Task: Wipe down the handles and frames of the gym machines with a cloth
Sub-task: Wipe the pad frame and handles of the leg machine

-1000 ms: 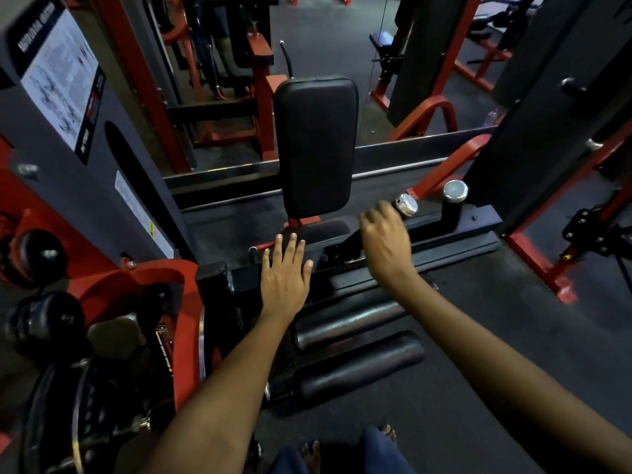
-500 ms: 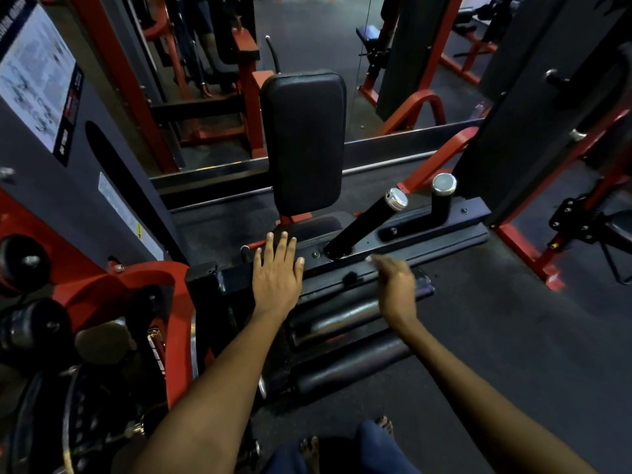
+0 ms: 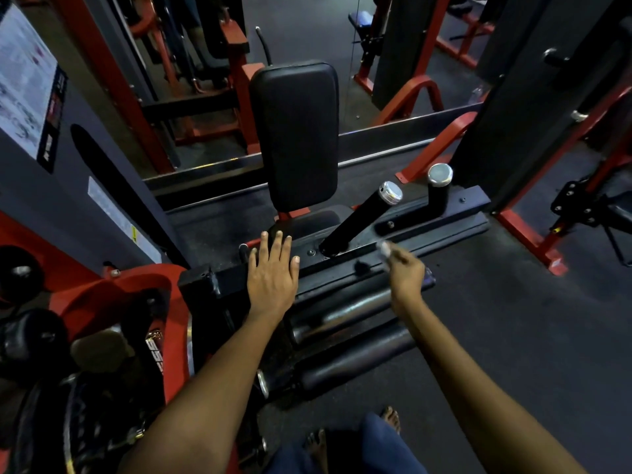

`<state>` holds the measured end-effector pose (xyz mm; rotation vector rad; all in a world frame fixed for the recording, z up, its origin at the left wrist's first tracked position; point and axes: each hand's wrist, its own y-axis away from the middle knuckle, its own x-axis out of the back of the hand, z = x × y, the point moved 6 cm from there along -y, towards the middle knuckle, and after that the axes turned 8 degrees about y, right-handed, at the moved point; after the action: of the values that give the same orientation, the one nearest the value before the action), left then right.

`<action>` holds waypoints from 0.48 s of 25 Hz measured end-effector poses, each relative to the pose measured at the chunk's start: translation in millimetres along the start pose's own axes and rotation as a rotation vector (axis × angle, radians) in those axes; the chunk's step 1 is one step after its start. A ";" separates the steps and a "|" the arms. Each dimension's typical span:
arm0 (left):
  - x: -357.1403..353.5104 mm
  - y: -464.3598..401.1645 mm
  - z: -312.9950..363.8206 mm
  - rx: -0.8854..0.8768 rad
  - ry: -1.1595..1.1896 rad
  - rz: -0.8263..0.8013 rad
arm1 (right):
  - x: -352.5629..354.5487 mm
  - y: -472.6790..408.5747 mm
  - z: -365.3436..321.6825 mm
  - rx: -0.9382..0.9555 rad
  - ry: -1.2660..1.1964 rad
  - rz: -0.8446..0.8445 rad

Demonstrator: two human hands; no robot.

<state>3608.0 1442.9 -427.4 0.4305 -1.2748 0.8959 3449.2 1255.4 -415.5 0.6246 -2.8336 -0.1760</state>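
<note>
Left hand [image 3: 272, 273] is laid flat, palm down, on the black frame bar [image 3: 345, 271] of the machine, fingers straight and slightly spread, fingertips reaching toward the seat base below the upright black back pad [image 3: 297, 133]. Nothing is gripped by it

Right hand [image 3: 405, 271] is held over the same frame bar, further right, motion-blurred. Fingers are extended toward the base of the angled black handle [image 3: 359, 220]; something small and pale is seen at the fingertips, possibly the cloth, but it is too blurred to be identified. Whether anything is pinched cannot be told

The angled handle is capped in chrome and rises from the frame toward upper right. A second, shorter chrome-capped handle [image 3: 439, 189] is set upright just beyond it on the same black base

Two black roller pads [image 3: 352, 364] are seen below the frame bar, lying roughly parallel, between the forearms

A grey weight-stack shroud with an instruction placard [image 3: 27, 83] is at left, with red frame sections [image 3: 113, 292] beneath it. Bare feet [image 3: 390, 419] and blue trouser legs are seen at bottom centre on the dark rubber floor [image 3: 513, 319]
</note>
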 end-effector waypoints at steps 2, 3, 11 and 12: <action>-0.2 0.9 -0.3 0.000 0.002 0.002 | -7.6 -29.5 -37.9 0.025 -0.331 -0.004; -0.2 1.9 -0.4 0.002 -0.002 0.005 | -13.7 -38.1 -53.9 0.067 -0.396 -0.016; 0.8 -0.2 1.7 0.019 -0.001 0.008 | -66.0 -4.5 -1.1 0.018 -0.080 -0.027; 1.2 0.5 1.6 0.022 -0.004 0.010 | -69.7 0.3 3.7 0.072 0.054 -0.016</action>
<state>3606.6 1442.4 -425.9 0.4441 -1.2731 0.9187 3509.6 1285.7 -433.1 0.6575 -2.7937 -0.0593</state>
